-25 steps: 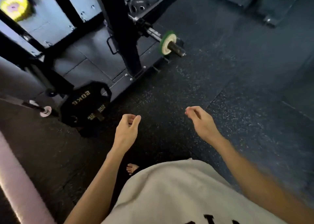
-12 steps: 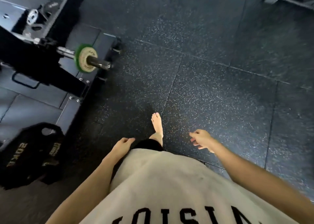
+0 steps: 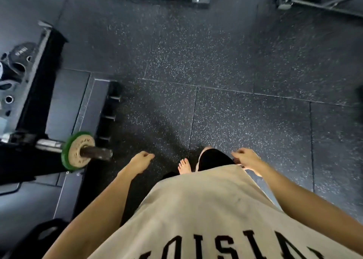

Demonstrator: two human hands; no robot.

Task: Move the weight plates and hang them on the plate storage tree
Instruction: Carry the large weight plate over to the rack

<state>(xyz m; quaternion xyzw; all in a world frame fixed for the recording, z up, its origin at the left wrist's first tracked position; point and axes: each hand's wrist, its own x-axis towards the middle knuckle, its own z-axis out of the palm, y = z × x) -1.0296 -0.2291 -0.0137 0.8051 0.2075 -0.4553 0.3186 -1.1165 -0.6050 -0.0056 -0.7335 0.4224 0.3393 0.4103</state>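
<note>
Head view: person walks barefoot over black speckled rubber floor (image 3: 225, 58), view swung right since a second ago. Large black 20 kg plate, earlier hanging ahead, now slid to lower-left corner (image 3: 42, 237), partly cut off. Small green-rimmed plate (image 3: 75, 150) sits on steel barbell sleeve (image 3: 94, 153), just beside left hand (image 3: 140, 161). Left grip loosely curled, empty; right hand (image 3: 246, 158) likewise, holding nothing. Judgement: between carries, heading to fetch next plate.
</note>
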